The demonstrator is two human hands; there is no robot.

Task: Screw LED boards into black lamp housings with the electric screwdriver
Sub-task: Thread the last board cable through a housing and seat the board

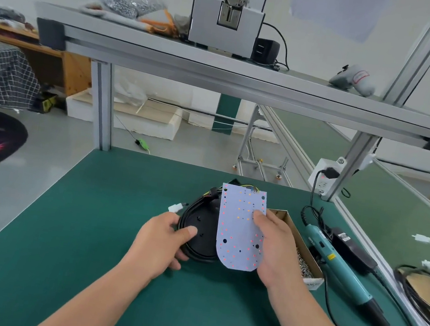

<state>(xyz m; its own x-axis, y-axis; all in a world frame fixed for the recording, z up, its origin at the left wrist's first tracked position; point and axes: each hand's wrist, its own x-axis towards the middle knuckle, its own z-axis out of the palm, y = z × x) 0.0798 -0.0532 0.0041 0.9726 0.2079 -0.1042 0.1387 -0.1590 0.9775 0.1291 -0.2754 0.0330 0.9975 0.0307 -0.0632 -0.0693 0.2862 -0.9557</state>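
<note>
Out in the middle of the green worktop (117, 203) both hands are busy with the same assembly. The left hand (164, 242) grips the near left rim of the black lamp housing (205, 227), thumb lying on top and fingers curled under the edge, so the housing sits just to the right of that palm. The right hand (273, 248) pinches the LED board (236, 231) by its right edge, thumb pressed down on the white face and fingers hidden beneath. The board sits to the left of that hand and covers the right part of the housing. Whether it touches the housing I can't tell. The board's long axis runs from the far edge of the worktop toward the near one, leaning a little. Its rounded end points at the person, and its square end, where coloured wires (249, 188) leave it, points away. A black cable (189, 211) loops around the housing's left side, ending in a white connector (175, 208). Just right of the right hand stands a cardboard box (307, 248) holding screws (304, 266). Beyond it the electric screwdriver (341, 267) lies flat and untouched, its long body slanting toward the near right corner — bit end nearest that corner.
</note>
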